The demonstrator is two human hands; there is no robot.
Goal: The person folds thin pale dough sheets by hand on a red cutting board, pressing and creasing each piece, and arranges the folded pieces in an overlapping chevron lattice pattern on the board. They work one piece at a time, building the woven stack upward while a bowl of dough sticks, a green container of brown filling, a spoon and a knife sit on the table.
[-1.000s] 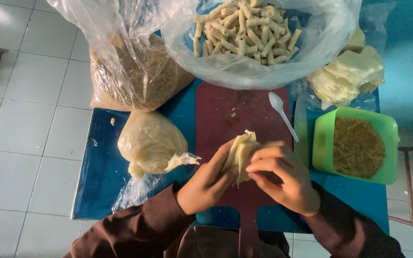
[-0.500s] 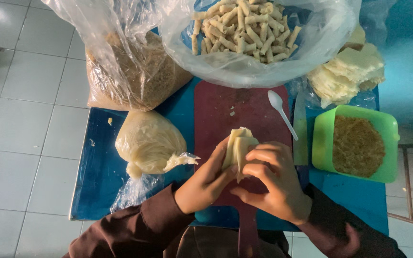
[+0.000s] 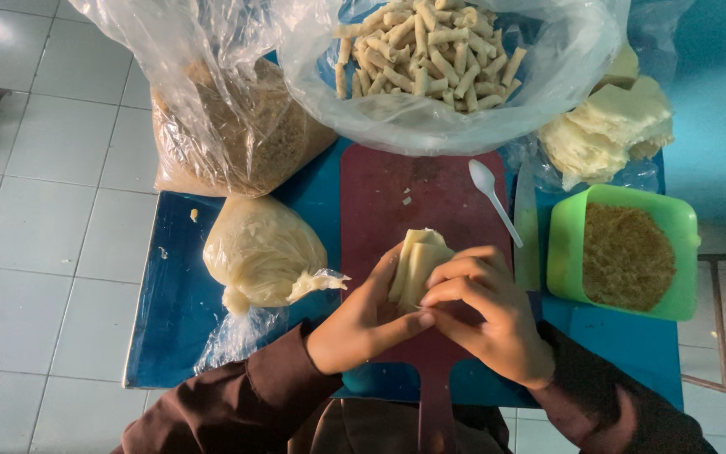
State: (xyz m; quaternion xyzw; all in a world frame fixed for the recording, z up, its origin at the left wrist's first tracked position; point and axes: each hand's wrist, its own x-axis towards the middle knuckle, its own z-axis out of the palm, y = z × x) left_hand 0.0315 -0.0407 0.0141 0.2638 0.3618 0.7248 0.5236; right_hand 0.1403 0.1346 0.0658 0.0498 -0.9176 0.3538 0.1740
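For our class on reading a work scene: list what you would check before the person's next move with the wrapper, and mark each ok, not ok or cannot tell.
1. Pale wrapper held by both hands: ok, left hand and right hand both grip it.
2. Wrapper over the red cutting board: ok.
3. Filling enclosed in the wrapper: cannot tell, the fingers hide the fold.
4. White spoon within reach, untouched: ok, it lies on the board's right edge.
5. Green tub holds brown crumbs: ok.
6. Bag of finished rolls open: ok.
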